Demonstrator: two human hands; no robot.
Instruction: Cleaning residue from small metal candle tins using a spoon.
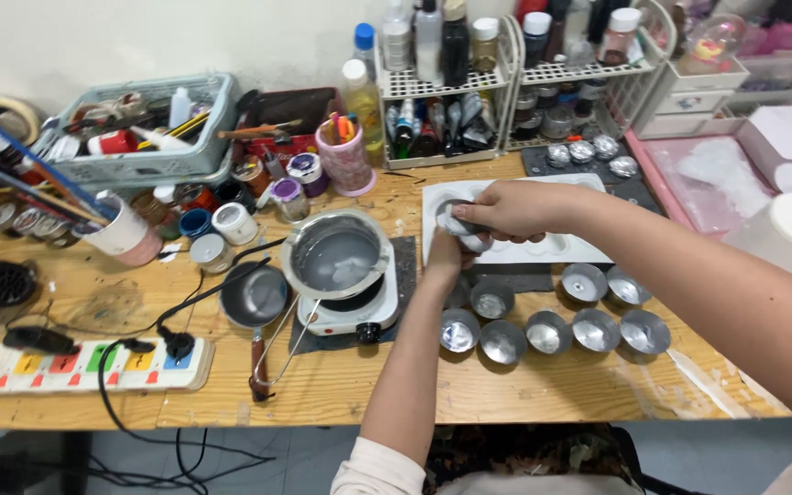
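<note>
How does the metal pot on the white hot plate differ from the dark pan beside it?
The metal pot sits on the white hot plate; the dark pan rests on the wooden table. The pot is light silver and holds pale, cloudy contents; the pan is darker and looks empty. Both are round and open-topped.

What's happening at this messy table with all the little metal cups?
A person works with both hands over a white mould tray at the back of the wooden table. The right hand and left hand together hold a small silver cup above the tray. In front of them sit more empty silver cups in rows. To the left, a metal pot of pale, partly melted stuff rests on a small electric hotplate, with a dark saucepan beside it.
</note>
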